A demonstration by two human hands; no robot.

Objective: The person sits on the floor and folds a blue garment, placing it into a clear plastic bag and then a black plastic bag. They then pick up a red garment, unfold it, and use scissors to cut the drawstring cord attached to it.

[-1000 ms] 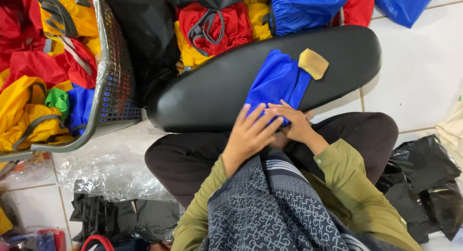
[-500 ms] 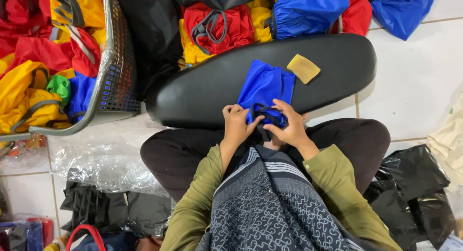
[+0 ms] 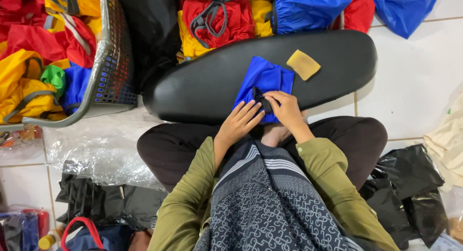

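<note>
While my left hand (image 3: 238,123) lies flat, fingers extended, on the blue fabric (image 3: 263,82), my right hand (image 3: 285,108) pinches its dark strap (image 3: 261,99); I keep folds aligned.

A person sits cross-legged on the white tiled floor (image 3: 419,82) with a long black padded board (image 3: 212,84) lying across in front of their knees. A folded blue cloth (image 3: 264,79) rests near the board's near edge. The left hand (image 3: 237,124) lies flat with its fingers on the cloth's near-left part, while the right hand (image 3: 287,108) pinches a dark strap (image 3: 260,97) on the cloth. A small tan pad (image 3: 303,64) sits on the board just right of the cloth, towards the far edge. A grey basket (image 3: 108,67) of red, yellow and blue fabric stands off the board's left end, and black plastic bags (image 3: 415,193) lie on the floor to the right
</note>
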